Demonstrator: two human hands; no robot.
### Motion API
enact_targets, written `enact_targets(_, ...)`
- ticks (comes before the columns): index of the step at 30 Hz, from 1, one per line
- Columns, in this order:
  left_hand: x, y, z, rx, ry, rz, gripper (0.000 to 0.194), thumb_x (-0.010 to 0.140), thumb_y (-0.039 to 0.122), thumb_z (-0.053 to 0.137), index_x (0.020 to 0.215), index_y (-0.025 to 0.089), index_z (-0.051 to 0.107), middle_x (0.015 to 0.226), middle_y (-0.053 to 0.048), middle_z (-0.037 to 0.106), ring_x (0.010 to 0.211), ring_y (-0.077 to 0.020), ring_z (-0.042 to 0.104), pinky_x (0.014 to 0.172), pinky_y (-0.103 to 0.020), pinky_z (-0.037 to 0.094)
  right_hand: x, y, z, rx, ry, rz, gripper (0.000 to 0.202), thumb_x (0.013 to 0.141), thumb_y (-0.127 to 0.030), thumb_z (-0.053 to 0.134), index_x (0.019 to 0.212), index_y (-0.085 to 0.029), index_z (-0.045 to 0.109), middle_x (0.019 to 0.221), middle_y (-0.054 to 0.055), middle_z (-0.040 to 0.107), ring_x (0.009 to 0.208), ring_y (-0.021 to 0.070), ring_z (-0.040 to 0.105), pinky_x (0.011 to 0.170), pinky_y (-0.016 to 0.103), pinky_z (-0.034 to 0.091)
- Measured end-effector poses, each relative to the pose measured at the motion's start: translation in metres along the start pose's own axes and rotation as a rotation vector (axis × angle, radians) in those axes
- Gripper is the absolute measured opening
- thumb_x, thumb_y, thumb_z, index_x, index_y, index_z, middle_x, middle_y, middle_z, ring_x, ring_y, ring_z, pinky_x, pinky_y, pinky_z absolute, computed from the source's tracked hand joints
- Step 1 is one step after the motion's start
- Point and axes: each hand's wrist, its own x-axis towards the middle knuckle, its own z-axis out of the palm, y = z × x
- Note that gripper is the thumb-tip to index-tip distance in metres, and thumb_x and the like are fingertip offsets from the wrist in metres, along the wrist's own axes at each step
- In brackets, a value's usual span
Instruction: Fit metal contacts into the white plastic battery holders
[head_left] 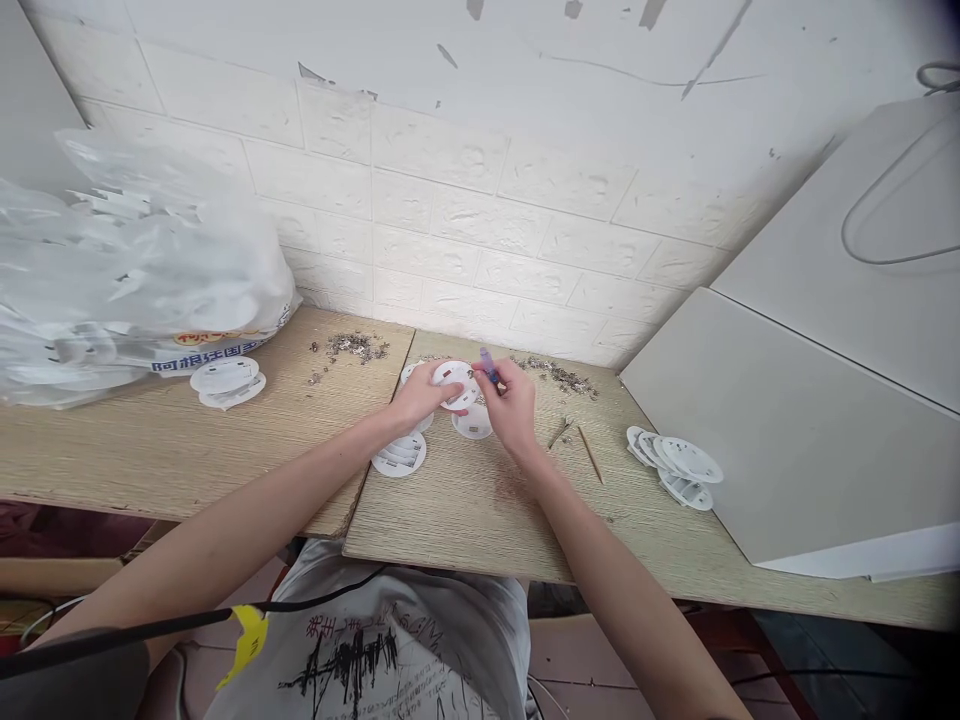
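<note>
Bag [150,260] of translucent plastic, bulging with white pieces, sat at the far left of the wooden worktop [450,525]; a couple of white discs [229,378] overlapped just beside it, and a heap of small metal parts [356,347] lay loose behind and to their right.

The left hand [420,395] gripped a round white disc [460,374], its thumb across the face; slots showed in that disc, held up over the worktop near the wall; more discs [400,455] lay below the hand, and another disc [472,422] lay under the held one. The right hand [514,405] was closed around a purple-blue handle [487,362], its fingertips at the disc's right edge; a small metal part seemed to sit there, though the view was too small to be sure.

Farther right came a second metal heap [559,375], a tweezer-like tool [559,432], a wooden stick [591,455] and a fanned group of discs [690,460] beside a pale panel [825,400]; work looked partway along, with one disc in hand and plenty of metal unused; which discs were finished could not be told.
</note>
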Motion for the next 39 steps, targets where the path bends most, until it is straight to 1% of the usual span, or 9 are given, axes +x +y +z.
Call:
enact_targets(2,-0.002,0.002,0.002,-0.046,0.001,-0.006,0.026,0.063,0.019,0.075,0.087,0.012,0.066,0.081,-0.005,0.064,0.071,-0.0165,0.060,0.060,-0.031,0.057,-0.002,0.000,0.001,-0.114,-0.036,-0.110,0.014,0.086,-0.027,0.053,0.086,-0.020,0.065,0.084,0.006,0.062,0.075,0.0177,0.054,0.067,0.030,0.042)
enact_targets(5,-0.005,0.007,0.004,-0.092,-0.002,-0.003,0.027,0.061,0.023,0.077,0.083,0.011,0.066,0.083,-0.006,0.065,0.077,-0.0173,0.060,0.066,-0.033,0.058,-0.003,0.003,0.001,-0.180,-0.057,-0.208,0.015,0.085,-0.019,0.051,0.088,-0.020,0.065,0.085,0.006,0.063,0.074,0.0176,0.055,0.065,0.029,0.043)
enact_targets(12,-0.003,0.006,0.004,-0.091,0.016,-0.011,0.031,0.060,0.023,0.077,0.086,0.012,0.065,0.089,-0.008,0.067,0.081,-0.0198,0.061,0.066,-0.034,0.057,-0.002,0.003,-0.002,-0.244,-0.109,-0.269,0.029,0.076,-0.005,0.047,0.093,-0.018,0.067,0.085,0.006,0.061,0.072,0.0171,0.055,0.064,0.029,0.044)
enact_targets(18,-0.004,0.008,0.005,-0.041,0.132,-0.048,0.024,0.065,0.016,0.069,0.086,0.015,0.058,0.082,-0.003,0.063,0.069,-0.0143,0.060,0.058,-0.026,0.051,-0.002,0.003,-0.002,-0.259,-0.121,-0.252,0.036,0.079,-0.005,0.042,0.101,-0.018,0.066,0.089,0.008,0.059,0.079,0.0180,0.056,0.069,0.030,0.045)
enact_targets(21,-0.006,0.011,0.006,-0.007,0.127,-0.047,0.021,0.067,0.016,0.066,0.086,0.015,0.056,0.080,-0.002,0.062,0.066,-0.0124,0.058,0.055,-0.023,0.047,0.000,0.003,-0.003,-0.233,-0.097,-0.183,0.030,0.082,-0.010,0.043,0.098,-0.018,0.068,0.088,0.007,0.060,0.078,0.0179,0.056,0.068,0.030,0.045)
enact_targets(25,-0.006,0.012,0.006,0.036,0.146,-0.045,0.019,0.067,0.015,0.063,0.084,0.014,0.057,0.077,-0.001,0.061,0.063,-0.0113,0.056,0.051,-0.021,0.043,0.003,0.004,-0.004,-0.167,-0.060,-0.062,0.026,0.076,-0.012,0.048,0.091,-0.018,0.068,0.085,0.006,0.063,0.076,0.0183,0.058,0.067,0.031,0.046)
enact_targets(30,-0.005,0.009,0.005,0.058,0.078,-0.006,0.020,0.066,0.020,0.065,0.084,0.013,0.061,0.075,-0.001,0.061,0.063,-0.0113,0.055,0.053,-0.021,0.043,0.004,0.003,-0.003,-0.086,-0.035,0.000,0.018,0.076,-0.017,0.052,0.087,-0.019,0.066,0.086,0.006,0.065,0.078,0.0188,0.059,0.067,0.032,0.047)
enact_targets(34,-0.004,0.004,0.002,0.062,0.001,0.036,0.026,0.066,0.027,0.068,0.088,0.014,0.064,0.078,-0.002,0.062,0.066,-0.0119,0.056,0.054,-0.022,0.042,0.002,0.002,-0.003,-0.117,-0.023,-0.016,0.015,0.074,-0.015,0.052,0.082,-0.019,0.064,0.083,0.005,0.065,0.076,0.0179,0.058,0.066,0.031,0.046)
enact_targets(39,-0.004,0.004,0.002,0.087,0.022,0.064,0.029,0.065,0.032,0.071,0.086,0.013,0.065,0.074,-0.001,0.062,0.060,-0.0102,0.051,0.051,-0.021,0.037,0.002,0.000,-0.003,-0.173,-0.020,-0.053,0.010,0.073,-0.014,0.053,0.076,-0.019,0.061,0.078,0.003,0.062,0.068,0.0156,0.053,0.063,0.029,0.043)
